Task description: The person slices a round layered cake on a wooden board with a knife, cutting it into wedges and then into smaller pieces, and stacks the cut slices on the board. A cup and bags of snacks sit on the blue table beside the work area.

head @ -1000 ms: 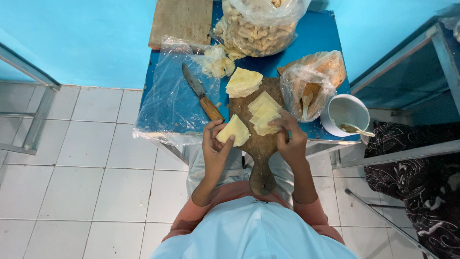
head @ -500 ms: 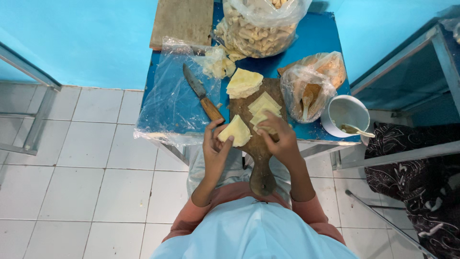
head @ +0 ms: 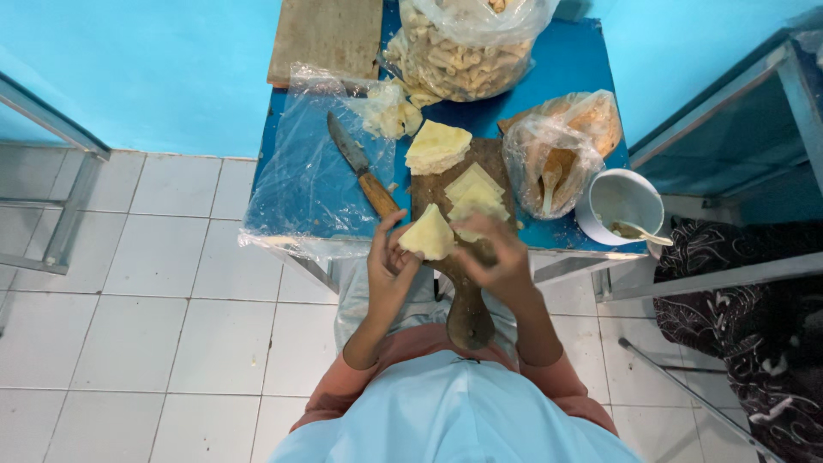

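Note:
My left hand (head: 390, 267) holds a pale yellow triangular pastry sheet (head: 429, 235) up over the near end of a wooden cutting board (head: 501, 160). My right hand (head: 497, 255) hovers beside the sheet with its fingers spread and blurred; whether it touches the sheet I cannot tell. Two more cut sheets (head: 474, 194) lie on the board, and a thicker stack of sheets (head: 437, 147) sits at its far end. A knife (head: 360, 166) with a wooden handle lies to the left of the board.
The small blue table (head: 579, 60) also carries a clear plastic sheet (head: 300, 184), a big bag of rolled pastries (head: 467, 43), a bag with filling and a spoon (head: 557, 154), a white bowl with a spoon (head: 621, 206) and a wooden board (head: 326, 34). White floor tiles lie to the left.
My right hand has left the board's near edge and moved left toward the sheet held in my left hand. The sheet has been folded or turned slightly in my left hand.

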`<act>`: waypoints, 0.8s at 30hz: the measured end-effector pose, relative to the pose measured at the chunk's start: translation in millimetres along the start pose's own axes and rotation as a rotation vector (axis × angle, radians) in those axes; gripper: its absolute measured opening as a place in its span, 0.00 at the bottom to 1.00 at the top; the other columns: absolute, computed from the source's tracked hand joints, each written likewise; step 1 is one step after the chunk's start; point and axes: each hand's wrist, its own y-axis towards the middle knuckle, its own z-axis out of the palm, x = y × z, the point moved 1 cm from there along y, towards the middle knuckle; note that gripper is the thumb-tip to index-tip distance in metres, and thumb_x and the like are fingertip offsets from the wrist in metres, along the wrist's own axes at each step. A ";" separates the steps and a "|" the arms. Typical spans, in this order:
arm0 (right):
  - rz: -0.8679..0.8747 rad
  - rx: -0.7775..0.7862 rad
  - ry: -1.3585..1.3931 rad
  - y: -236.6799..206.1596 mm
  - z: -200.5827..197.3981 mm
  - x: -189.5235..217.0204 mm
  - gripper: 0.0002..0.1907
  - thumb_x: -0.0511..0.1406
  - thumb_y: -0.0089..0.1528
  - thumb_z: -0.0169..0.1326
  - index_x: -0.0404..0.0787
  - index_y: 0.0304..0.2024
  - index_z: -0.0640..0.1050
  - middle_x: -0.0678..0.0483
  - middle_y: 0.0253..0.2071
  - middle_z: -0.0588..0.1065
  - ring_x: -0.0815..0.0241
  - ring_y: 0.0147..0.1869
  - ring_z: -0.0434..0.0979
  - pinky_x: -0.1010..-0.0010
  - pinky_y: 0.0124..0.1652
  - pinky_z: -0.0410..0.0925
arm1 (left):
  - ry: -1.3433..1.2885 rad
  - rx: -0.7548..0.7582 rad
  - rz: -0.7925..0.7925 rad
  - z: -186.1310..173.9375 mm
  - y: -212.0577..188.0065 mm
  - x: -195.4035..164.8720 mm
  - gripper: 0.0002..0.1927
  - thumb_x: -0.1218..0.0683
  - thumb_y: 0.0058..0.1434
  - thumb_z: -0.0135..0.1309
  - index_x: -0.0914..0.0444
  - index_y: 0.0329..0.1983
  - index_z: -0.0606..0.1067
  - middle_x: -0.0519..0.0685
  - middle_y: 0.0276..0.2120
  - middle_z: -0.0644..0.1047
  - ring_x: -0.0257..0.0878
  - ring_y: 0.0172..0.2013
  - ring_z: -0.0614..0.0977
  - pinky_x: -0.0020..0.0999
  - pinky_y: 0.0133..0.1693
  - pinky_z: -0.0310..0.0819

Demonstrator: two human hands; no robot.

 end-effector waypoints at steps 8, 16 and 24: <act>-0.017 -0.058 0.055 -14.9 20.5 0.6 0.25 0.28 0.58 0.68 0.35 0.56 0.73 0.50 0.48 0.81 0.53 0.55 0.84 0.64 0.55 0.75 | 0.004 0.006 -0.037 6.4 -1.8 -1.4 0.36 0.73 0.62 0.51 0.66 0.73 0.58 0.59 0.59 0.74 0.39 0.56 0.79 0.29 0.53 0.76; 0.018 -0.059 0.074 -16.2 17.3 10.7 0.27 0.28 0.59 0.66 0.35 0.59 0.73 0.51 0.41 0.83 0.55 0.52 0.85 0.65 0.55 0.74 | 0.057 -0.006 -0.013 11.8 -5.0 -2.7 0.31 0.70 0.65 0.54 0.68 0.71 0.61 0.57 0.57 0.75 0.38 0.53 0.80 0.30 0.50 0.78; 0.233 -0.058 0.340 -21.1 20.0 -4.2 0.28 0.25 0.64 0.60 0.33 0.66 0.69 0.50 0.42 0.83 0.64 0.49 0.83 0.72 0.53 0.74 | 0.101 0.002 0.015 16.4 -4.5 -3.8 0.34 0.69 0.63 0.58 0.68 0.71 0.60 0.55 0.57 0.75 0.37 0.54 0.80 0.29 0.51 0.77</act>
